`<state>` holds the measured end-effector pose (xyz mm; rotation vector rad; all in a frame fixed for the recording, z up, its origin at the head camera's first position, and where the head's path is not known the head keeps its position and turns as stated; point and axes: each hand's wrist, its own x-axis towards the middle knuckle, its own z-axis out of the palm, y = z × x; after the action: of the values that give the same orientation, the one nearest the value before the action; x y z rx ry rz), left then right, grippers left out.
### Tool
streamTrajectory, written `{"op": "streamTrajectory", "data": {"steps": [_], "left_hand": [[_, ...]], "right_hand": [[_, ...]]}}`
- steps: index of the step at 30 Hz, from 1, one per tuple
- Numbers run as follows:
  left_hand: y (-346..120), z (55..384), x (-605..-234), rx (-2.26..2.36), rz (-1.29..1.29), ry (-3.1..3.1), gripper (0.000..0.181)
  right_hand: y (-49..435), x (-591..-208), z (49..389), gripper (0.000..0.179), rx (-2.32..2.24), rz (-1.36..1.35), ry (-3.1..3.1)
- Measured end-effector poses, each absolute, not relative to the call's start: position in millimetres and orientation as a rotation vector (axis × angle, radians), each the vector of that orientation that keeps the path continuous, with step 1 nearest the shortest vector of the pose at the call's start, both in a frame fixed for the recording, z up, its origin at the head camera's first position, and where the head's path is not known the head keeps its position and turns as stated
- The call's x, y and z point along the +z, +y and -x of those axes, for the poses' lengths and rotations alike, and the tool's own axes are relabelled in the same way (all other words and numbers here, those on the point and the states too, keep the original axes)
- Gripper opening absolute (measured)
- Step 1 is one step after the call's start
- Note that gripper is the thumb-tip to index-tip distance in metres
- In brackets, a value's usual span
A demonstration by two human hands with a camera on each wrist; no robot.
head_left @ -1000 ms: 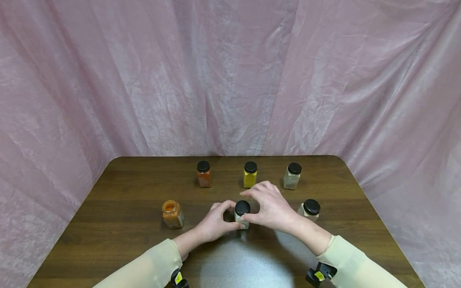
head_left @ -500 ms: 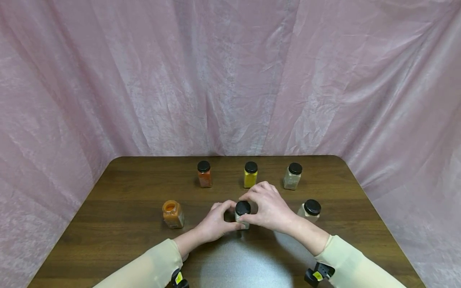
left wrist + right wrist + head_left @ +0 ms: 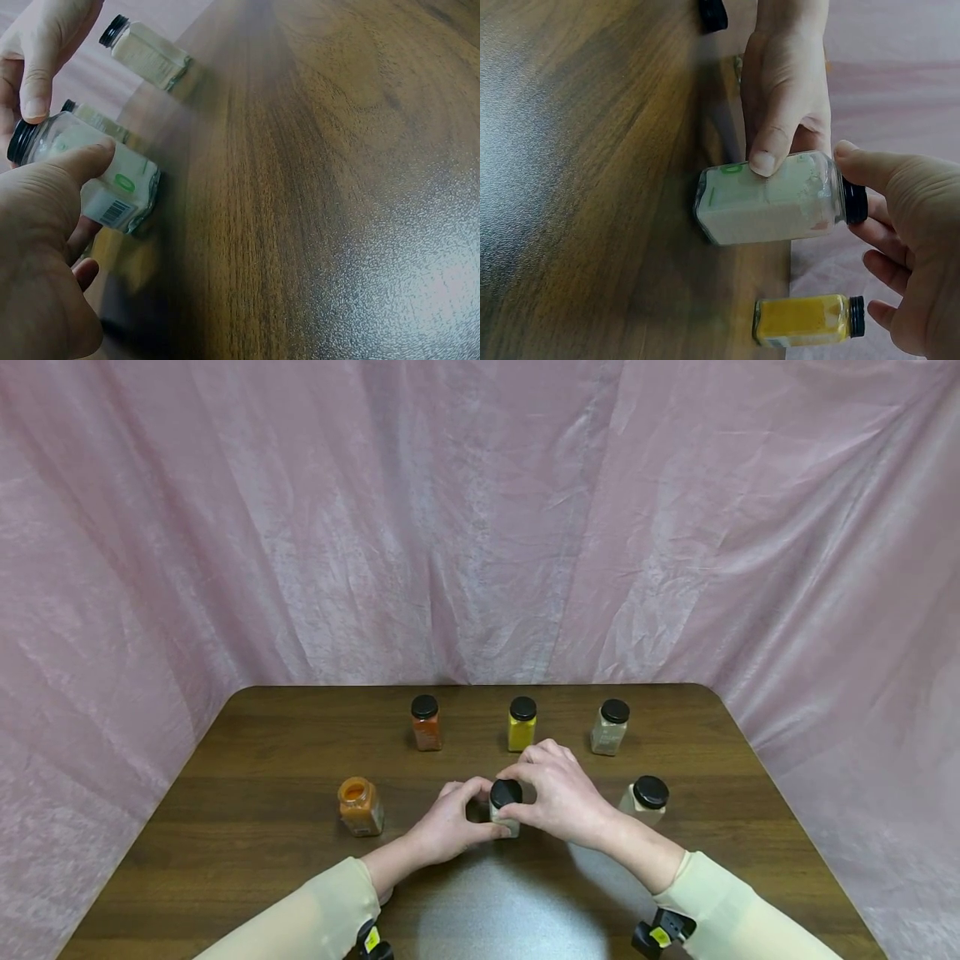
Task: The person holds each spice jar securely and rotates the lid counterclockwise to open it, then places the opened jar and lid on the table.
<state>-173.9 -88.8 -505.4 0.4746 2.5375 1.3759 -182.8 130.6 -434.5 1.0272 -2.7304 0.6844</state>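
A square glass spice jar of white powder (image 3: 780, 206) stands upright on the table. My left hand (image 3: 453, 825) grips its body, thumb on the near side over the green-printed label. From the right, my right hand (image 3: 561, 797) pinches the jar's black lid (image 3: 506, 792) between thumb and fingers. In the right wrist view the lid (image 3: 855, 202) sits on the jar's neck, with the thumb at its edge. A jar of orange powder (image 3: 362, 814), its mouth uncovered, stands to the left of my left hand.
Along the back of the wooden table (image 3: 262, 735) stand lidded jars of red powder (image 3: 427, 732), yellow powder (image 3: 521, 733) and pale powder (image 3: 607, 735). Another pale jar (image 3: 643, 806) stands by my right wrist. A small rounded thing (image 3: 386, 896) shows partly under my left sleeve.
My right hand's raised fingers have come down and closed around the lid. The left hand and the jar have stayed in place.
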Motion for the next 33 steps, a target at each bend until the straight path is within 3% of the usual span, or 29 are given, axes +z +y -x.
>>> {"op": "streamTrajectory", "data": {"steps": [33], "left_hand": [[-87.9,173.0,-505.2,1.355,-0.450,2.566,0.044]], "right_hand": [[136.0,-420.8,193.6,0.047,0.675,-1.431,-2.754]]}}
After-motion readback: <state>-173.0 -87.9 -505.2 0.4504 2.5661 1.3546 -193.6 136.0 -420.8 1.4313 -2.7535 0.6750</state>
